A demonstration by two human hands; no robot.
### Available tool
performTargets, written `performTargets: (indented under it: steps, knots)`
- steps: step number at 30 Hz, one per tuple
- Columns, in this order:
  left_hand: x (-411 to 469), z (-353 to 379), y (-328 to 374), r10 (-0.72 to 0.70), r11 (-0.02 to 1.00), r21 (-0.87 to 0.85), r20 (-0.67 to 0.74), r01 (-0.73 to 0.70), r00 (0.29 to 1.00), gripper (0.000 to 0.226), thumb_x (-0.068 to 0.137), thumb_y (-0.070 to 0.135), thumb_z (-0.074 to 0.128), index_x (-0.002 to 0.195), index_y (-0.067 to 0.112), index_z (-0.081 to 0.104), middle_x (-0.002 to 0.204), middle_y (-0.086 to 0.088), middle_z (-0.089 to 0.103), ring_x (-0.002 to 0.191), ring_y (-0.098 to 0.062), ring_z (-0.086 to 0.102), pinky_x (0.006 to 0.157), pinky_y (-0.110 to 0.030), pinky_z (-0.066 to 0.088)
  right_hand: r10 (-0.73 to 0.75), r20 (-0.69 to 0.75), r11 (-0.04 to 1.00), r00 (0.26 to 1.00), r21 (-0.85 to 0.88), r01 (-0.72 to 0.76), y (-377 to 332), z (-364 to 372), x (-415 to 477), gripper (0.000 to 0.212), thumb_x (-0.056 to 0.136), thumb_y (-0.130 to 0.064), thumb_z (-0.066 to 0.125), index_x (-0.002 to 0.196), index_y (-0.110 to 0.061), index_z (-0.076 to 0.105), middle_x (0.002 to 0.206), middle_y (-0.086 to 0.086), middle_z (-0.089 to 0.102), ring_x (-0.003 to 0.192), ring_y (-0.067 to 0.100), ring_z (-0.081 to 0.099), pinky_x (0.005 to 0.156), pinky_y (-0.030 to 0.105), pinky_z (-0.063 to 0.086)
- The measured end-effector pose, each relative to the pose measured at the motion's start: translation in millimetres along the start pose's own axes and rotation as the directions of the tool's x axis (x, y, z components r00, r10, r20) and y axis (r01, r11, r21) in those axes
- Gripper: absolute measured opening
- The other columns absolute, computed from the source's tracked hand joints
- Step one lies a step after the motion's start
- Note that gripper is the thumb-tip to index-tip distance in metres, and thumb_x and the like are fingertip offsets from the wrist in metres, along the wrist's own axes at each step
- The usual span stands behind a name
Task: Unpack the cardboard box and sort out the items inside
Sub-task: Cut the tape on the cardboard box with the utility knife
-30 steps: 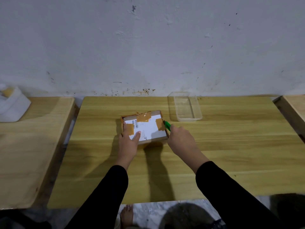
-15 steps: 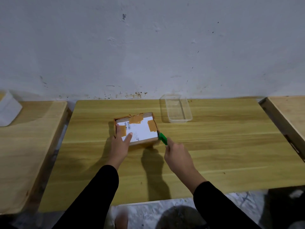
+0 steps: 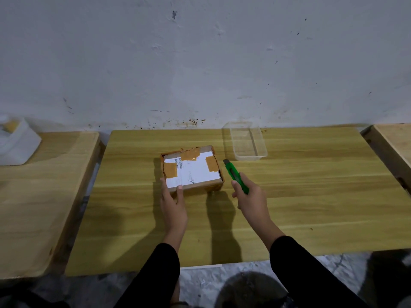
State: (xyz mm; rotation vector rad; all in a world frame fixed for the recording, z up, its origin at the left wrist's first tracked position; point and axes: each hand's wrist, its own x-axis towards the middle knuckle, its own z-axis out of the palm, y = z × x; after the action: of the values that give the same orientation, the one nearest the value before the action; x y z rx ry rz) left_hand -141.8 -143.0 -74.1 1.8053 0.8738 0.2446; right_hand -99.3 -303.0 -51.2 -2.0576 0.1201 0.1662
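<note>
The cardboard box (image 3: 192, 168) sits flat near the middle of the wooden table (image 3: 311, 207), its top covered by a white shipping label and patched with strips of brown tape. The flaps look closed, though the tape along the far edge is torn and ragged.

What has changed is on the right side. A moment ago the green box cutter (image 3: 236, 177) had its tip against the box's right edge; now the right hand (image 3: 250, 202) has drawn back toward the near side and a little to the right, so the cutter is clear of the cardboard, just beside the box's right wall with its tip pointing away toward the far side. That hand is clenched around the cutter's handle. I cannot tell from here whether the blade is out.

The left hand (image 3: 173, 206) has slid back too. Before, it lay flat across the near-left part of the lid; now only the thumb and fingertips rest on the near-left corner, fingers extended, steadying the box rather than gripping it.

To my eye this means a pass along the right edge is over or paused, and the box is not yet opened. The tape patches on top look whole, so more cutting, or lifting a flap by hand, probably comes next. A clear plastic tray (image 3: 246, 141) waits empty at the far right of the box, a likely place for the contents. Nothing is unpacked yet.
</note>
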Motion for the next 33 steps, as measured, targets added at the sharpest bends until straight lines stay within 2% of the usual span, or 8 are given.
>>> performTargets:
  steps: [11, 14, 19, 23, 25, 28, 31, 33]
  knots:
    - [80.5, -19.3, 29.3, -0.218, 0.975, -0.087, -0.192, 0.205, 0.957, 0.048, 0.102, 0.019, 0.028, 0.148, 0.012, 0.017, 0.147, -0.013, 0.038, 0.130, -0.032, 0.041, 0.102, -0.034, 0.034, 0.022, 0.025, 0.999, 0.999, 0.027, -0.022, 12.6, 35.7, 35.4, 0.042, 0.098, -0.015, 0.039, 0.139, -0.025, 0.038, 0.073, 0.001, 0.057, 0.053, 0.014, 0.046, 0.057, 0.035, 0.043]
    - [93.1, -5.9, 39.4, -0.194, 0.981, -0.073, -0.213, 0.182, 0.958, 0.045, 0.102, 0.013, 0.023, 0.143, -0.005, 0.021, 0.142, -0.018, 0.041, 0.124, -0.032, 0.045, 0.079, -0.016, 0.034, 0.082, 0.033, 0.993, 0.996, 0.085, -0.085, 16.4, 50.5, 46.6, 0.047, 0.098, -0.011, 0.036, 0.142, -0.024, 0.031, 0.075, -0.002, 0.054, 0.055, 0.014, 0.044, 0.055, 0.032, 0.040]
    - [121.5, 4.7, 35.5, -0.100, 0.994, -0.062, -0.149, 0.092, 0.984, 0.043, 0.102, 0.013, 0.022, 0.140, -0.007, 0.024, 0.131, -0.022, 0.050, 0.096, -0.025, 0.056, 0.052, -0.003, 0.035, 0.151, 0.117, 0.965, 0.982, 0.199, -0.172, 15.8, 67.8, 71.4, 0.053, 0.099, -0.004, 0.030, 0.146, -0.024, 0.015, 0.087, 0.000, 0.052, 0.059, 0.012, 0.043, 0.054, 0.026, 0.041]
    - [142.5, -0.5, 37.4, -0.072, 0.997, -0.022, -0.069, 0.070, 0.995, 0.047, 0.103, 0.019, 0.020, 0.149, 0.010, 0.013, 0.149, -0.010, 0.036, 0.125, -0.026, 0.047, 0.059, -0.002, 0.031, 0.136, 0.148, 0.975, 0.980, 0.154, -0.158, 15.7, 78.3, 93.4, 0.051, 0.100, -0.008, 0.030, 0.146, -0.023, 0.016, 0.098, 0.003, 0.054, 0.073, 0.008, 0.048, 0.061, 0.013, 0.041]
    - [151.1, -4.0, 39.2, -0.046, 0.999, -0.015, 0.014, 0.046, 0.999, 0.047, 0.103, 0.020, 0.021, 0.149, 0.012, 0.014, 0.148, -0.008, 0.036, 0.105, -0.005, 0.055, 0.056, 0.006, 0.029, 0.121, 0.135, 0.982, 0.983, 0.125, -0.138, 13.7, 83.8, 105.1, 0.050, 0.100, -0.010, 0.031, 0.146, -0.021, 0.016, 0.110, 0.007, 0.054, 0.091, 0.013, 0.052, 0.073, 0.014, 0.041]
    - [164.5, -6.6, 36.9, -0.008, 1.000, -0.007, 0.066, 0.009, 0.998, 0.047, 0.103, 0.023, 0.022, 0.149, 0.015, 0.015, 0.118, 0.004, 0.051, 0.062, 0.013, 0.033, 0.050, 0.005, 0.033, 0.084, 0.111, 0.994, 0.990, 0.064, -0.092, 7.5, 92.1, 125.0, 0.050, 0.099, -0.011, 0.031, 0.147, -0.019, 0.016, 0.128, 0.013, 0.051, 0.111, 0.022, 0.050, 0.094, 0.029, 0.040]
    - [177.0, -5.0, 29.4, 0.002, 1.000, -0.031, 0.065, 0.000, 0.998, 0.047, 0.102, 0.025, 0.024, 0.149, 0.019, 0.016, 0.080, 0.025, 0.042, 0.059, 0.005, 0.035, 0.045, -0.002, 0.035, 0.006, 0.111, 0.997, 0.994, -0.077, 0.002, 0.9, 98.8, 141.5, 0.050, 0.099, -0.010, 0.030, 0.146, -0.012, 0.015, 0.135, 0.017, 0.039, 0.120, 0.028, 0.041, 0.100, 0.025, 0.028]
    - [183.6, -2.3, 23.7, -0.005, 0.999, -0.040, 0.075, 0.008, 0.997, 0.047, 0.102, 0.026, 0.024, 0.149, 0.022, 0.017, 0.076, 0.024, 0.043, 0.057, -0.003, 0.039, 0.041, -0.006, 0.034, 0.006, 0.104, 0.990, 0.995, -0.142, 0.009, -2.3, 103.4, 152.3, 0.050, 0.099, -0.012, 0.029, 0.147, -0.011, 0.014, 0.132, 0.016, 0.033, 0.115, 0.026, 0.039, 0.095, 0.023, 0.026]
